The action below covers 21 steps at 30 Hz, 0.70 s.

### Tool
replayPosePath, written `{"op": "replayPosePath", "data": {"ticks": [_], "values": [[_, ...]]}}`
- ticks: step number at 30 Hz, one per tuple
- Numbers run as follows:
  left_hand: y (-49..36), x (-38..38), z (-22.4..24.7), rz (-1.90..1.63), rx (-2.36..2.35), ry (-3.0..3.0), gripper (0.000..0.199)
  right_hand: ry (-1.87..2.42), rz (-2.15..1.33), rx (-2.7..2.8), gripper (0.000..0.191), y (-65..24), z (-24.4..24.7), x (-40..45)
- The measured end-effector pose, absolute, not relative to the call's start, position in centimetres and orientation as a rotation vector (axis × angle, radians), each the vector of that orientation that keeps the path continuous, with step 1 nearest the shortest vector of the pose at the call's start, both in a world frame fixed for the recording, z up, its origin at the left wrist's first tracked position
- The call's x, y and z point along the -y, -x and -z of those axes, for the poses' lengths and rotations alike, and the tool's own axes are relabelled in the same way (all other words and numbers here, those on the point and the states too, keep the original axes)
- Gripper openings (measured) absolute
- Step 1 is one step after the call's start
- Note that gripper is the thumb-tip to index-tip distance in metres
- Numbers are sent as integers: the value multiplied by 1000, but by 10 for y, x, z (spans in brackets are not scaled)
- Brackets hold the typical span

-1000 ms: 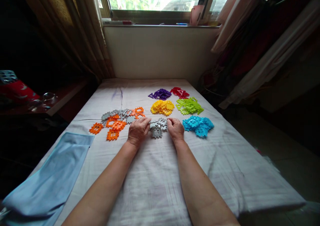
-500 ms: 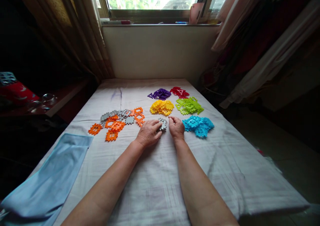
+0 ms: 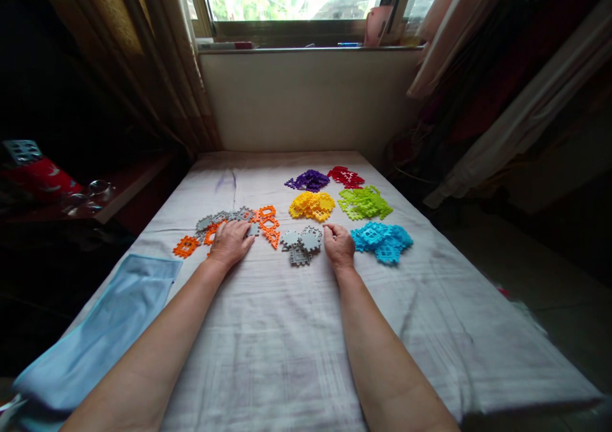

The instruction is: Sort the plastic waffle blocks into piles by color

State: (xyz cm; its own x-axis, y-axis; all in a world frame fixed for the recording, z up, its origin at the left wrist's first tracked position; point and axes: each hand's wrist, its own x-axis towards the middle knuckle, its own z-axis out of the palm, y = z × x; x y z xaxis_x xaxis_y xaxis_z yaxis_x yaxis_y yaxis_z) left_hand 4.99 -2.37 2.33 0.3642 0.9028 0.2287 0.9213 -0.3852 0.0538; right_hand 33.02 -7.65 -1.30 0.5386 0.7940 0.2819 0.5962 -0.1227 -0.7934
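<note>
My left hand (image 3: 231, 243) lies over the mixed orange and grey pieces at the left, its fingers apart, partly covering a grey piece (image 3: 254, 230). Orange pieces (image 3: 186, 246) show beside it, and more orange ones (image 3: 268, 223) lie to its right. My right hand (image 3: 339, 243) rests curled on the cloth between a small group of grey pieces (image 3: 301, 244) and the blue pile (image 3: 381, 239); what its closed fingers hold, if anything, is hidden. Behind are yellow (image 3: 312, 206), lime green (image 3: 364, 202), purple (image 3: 308, 180) and red (image 3: 345, 176) piles.
A light blue cloth (image 3: 109, 324) lies along the left side of the bed-like surface with a pale sheet (image 3: 268, 343). Beyond the left edge, glasses (image 3: 99, 191) sit on a dark shelf. A window and wall (image 3: 306, 100) stand at the far end.
My left hand has moved left from the grey pieces near my right hand to the orange and grey pieces, uncovering the grey group. My right hand has stayed in place.
</note>
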Motion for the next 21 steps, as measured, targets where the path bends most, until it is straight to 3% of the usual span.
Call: {"op": "replayPosePath", "data": {"ticks": [21], "values": [[-57, 15, -43, -10, 1579, 2484, 39, 1838, -260, 1160, 30, -331, 15, 76]]}}
